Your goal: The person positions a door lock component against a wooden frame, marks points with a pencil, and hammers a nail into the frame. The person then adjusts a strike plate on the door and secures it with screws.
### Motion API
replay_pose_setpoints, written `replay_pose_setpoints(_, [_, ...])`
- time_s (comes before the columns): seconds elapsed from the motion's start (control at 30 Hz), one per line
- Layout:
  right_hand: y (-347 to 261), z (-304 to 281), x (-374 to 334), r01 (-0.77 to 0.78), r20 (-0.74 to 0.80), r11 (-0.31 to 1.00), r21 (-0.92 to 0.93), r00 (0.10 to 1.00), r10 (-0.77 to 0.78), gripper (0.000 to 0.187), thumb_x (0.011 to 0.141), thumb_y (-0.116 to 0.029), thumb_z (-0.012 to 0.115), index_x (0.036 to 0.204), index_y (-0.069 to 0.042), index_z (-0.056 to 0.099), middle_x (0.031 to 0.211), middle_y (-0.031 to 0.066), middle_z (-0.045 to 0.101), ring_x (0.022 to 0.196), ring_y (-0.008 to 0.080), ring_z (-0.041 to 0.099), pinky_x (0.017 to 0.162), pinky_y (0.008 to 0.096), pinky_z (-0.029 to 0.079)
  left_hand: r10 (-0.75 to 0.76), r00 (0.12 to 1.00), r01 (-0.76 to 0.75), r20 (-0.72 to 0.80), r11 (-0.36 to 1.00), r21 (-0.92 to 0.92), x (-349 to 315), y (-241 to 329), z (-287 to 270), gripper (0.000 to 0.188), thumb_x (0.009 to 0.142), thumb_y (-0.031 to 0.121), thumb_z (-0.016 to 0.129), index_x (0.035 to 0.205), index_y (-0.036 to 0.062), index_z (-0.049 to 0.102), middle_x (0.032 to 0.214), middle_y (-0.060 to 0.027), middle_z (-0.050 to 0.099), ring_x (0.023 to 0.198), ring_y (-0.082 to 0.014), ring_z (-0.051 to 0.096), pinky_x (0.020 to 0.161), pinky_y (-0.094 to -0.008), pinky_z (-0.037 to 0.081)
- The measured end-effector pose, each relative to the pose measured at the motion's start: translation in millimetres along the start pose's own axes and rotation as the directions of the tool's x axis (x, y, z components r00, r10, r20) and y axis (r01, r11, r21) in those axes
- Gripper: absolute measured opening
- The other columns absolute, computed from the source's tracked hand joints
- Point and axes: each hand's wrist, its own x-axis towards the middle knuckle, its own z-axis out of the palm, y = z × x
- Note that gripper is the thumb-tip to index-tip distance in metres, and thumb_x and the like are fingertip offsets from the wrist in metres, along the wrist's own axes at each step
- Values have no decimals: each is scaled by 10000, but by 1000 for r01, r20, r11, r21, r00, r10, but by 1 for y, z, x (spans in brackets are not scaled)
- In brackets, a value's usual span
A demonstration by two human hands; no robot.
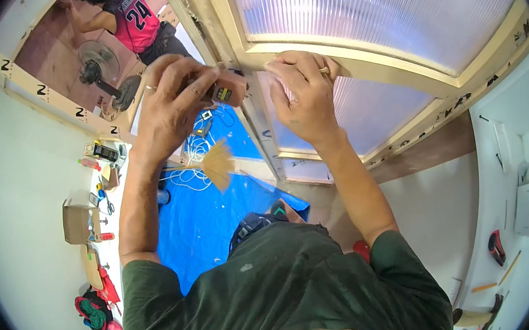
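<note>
A small reddish-brown block with a yellow and black label [235,85] is in my left hand [171,104], its fingers closed round the near end. The block touches or nearly touches the edge of a pale wooden door frame [243,43]; I cannot tell which. Over at the door, my right hand [305,96] curls its fingers on the wooden rail between two ribbed translucent panels [377,8]. Its fingertips are partly bent out of sight against the wood.
Beyond the opening, a person in a pink and black jersey [136,20] works near a standing fan [99,66]. Below lie a blue tarp [195,237], white cables [195,150] and a straw broom [217,165]. Tools crowd the left ledge; a red utility knife [496,248] lies right.
</note>
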Motion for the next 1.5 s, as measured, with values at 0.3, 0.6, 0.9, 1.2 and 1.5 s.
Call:
replay_pose_setpoints(0.3, [-17, 29, 22, -42, -209, 998, 37, 977, 48, 582, 808, -357, 868, 1306, -120, 687, 1204, 41, 659, 1142, 286, 589, 1045, 502, 328, 365, 911, -406, 190, 871, 276, 89, -15, -33, 496, 866, 161, 653, 1359, 183, 701, 1409, -53, 588, 1356, -334, 523, 1121, -491, 482])
replay_pose_setpoints(0.6, [-4, 23, 7, -89, -216, 989, -118, 974, 62, 522, 790, -399, 888, 1234, -172, 732, 1191, 15, 654, 1135, 258, 557, 1039, 483, 295, 266, 938, -317, 223, 918, 238, 77, -1, -5, 579, 808, 133, 746, 1383, 147, 674, 1324, -84, 615, 1237, -345, 571, 1033, -476, 513])
replay_pose_setpoints(0.9, [2, 10, 3, 21, -121, 998, -63, 992, -29, 436, 808, -284, 884, 1204, -154, 759, 1234, 30, 673, 1160, 256, 581, 1071, 495, 300, 32, 977, -9, -211, 994, 107, 15, -3, 70, 696, 684, 131, 907, 1348, 132, 699, 1242, -81, 639, 1128, -343, 583, 977, -466, 500])
replay_pose_setpoints(1.2, [106, -138, -50, -235, -524, 895, -380, 852, 1, 241, 928, -160, 809, 1136, -65, 735, 1177, 101, 676, 1164, 320, 602, 1049, 461, 429, 8, 958, -11, -288, 1000, -9, 24, 2, 92, 728, 647, 97, 932, 1340, 148, 715, 1211, -86, 646, 1128, -340, 578, 965, -455, 498])
replay_pose_setpoints(1.5, [162, -241, -39, -494, -649, 738, -460, 754, 100, 552, 989, -204, 746, 1458, -14, 524, 1508, 224, 336, 1402, 367, 342, 1148, 488, 392, 5, 944, -21, -329, 999, -47, 33, 14, 101, 721, 644, 62, 943, 1329, 145, 736, 1178, -86, 663, 1114, -323, 592, 974, -445, 475])
